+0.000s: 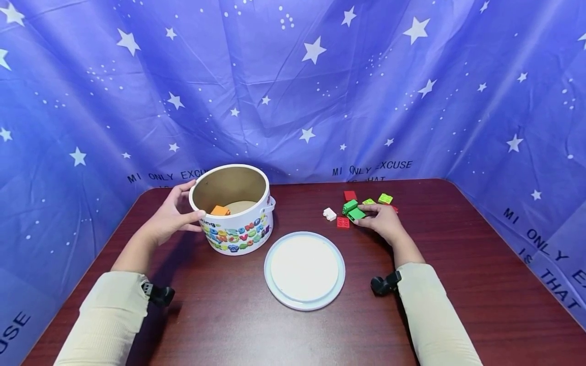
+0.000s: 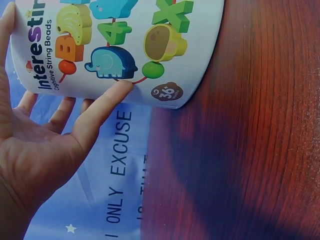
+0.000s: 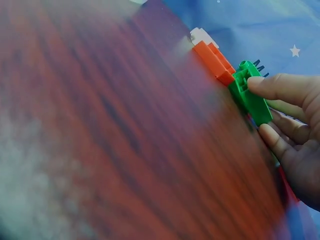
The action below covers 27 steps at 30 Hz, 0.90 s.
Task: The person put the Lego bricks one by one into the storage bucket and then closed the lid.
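Observation:
My left hand [image 1: 176,216] rests its spread, fairly straight fingers against the left side and rim of a white round bucket [image 1: 235,236] printed with colourful letters and animals. One finger lies across the printed wall [image 2: 65,90] in the left wrist view. Inside the bucket, an orange block [image 1: 221,210] lies on the bottom. At the right, my right hand [image 1: 382,221] pinches a green building block [image 1: 356,214] between thumb and fingers, low over the table. Another green piece [image 1: 350,206] sits against it. In the right wrist view, the green block [image 3: 257,105] overlaps an orange-red brick [image 3: 214,61].
A white round lid [image 1: 304,269] lies flat before the bucket. Around my right hand are a white brick [image 1: 329,214], a red brick [image 1: 343,222], another red brick [image 1: 350,195] and yellow-green bricks [image 1: 385,199]. A blue starry curtain [image 1: 293,101] hangs behind the dark red table [image 1: 229,310].

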Motion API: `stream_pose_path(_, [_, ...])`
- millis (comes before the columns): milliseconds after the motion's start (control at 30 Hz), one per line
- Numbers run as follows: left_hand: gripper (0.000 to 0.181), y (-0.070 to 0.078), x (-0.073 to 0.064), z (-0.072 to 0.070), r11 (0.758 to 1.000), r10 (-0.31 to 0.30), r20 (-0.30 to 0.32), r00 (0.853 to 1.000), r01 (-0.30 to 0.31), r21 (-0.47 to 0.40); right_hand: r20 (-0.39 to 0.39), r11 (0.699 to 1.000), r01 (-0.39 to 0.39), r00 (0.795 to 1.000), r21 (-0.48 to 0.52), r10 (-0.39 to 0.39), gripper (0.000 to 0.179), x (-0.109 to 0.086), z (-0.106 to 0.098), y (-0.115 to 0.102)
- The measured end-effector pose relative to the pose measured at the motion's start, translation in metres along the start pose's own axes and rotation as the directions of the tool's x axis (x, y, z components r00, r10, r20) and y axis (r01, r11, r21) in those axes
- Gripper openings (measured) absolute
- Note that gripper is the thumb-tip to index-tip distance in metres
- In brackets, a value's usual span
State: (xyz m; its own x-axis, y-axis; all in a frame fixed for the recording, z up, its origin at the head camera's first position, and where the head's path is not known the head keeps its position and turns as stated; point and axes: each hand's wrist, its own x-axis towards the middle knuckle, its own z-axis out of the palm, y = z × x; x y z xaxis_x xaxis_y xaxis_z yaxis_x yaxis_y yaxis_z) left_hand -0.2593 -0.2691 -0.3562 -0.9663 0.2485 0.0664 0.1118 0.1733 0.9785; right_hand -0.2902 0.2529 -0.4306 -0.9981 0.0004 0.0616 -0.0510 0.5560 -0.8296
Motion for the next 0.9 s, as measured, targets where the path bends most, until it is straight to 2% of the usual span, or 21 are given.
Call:
stream_pose_path(167, [0.086,-0.001,0.001,0.0,1.0,0.004,0.001,1.0,-0.004,-0.001,0.005,1.0,-0.007,1.0,0.025,0.007,0.052,-0.003,-0.002,-0.004])
stream_pose_path(900, [0.087,0.0,0.0,0.0,1.0,0.005,-0.004,1.0,-0.005,0.004,0.007,0.993,0.078,0.997,0.092,-0.079,0.051,-0.011,-0.007,-0.026])
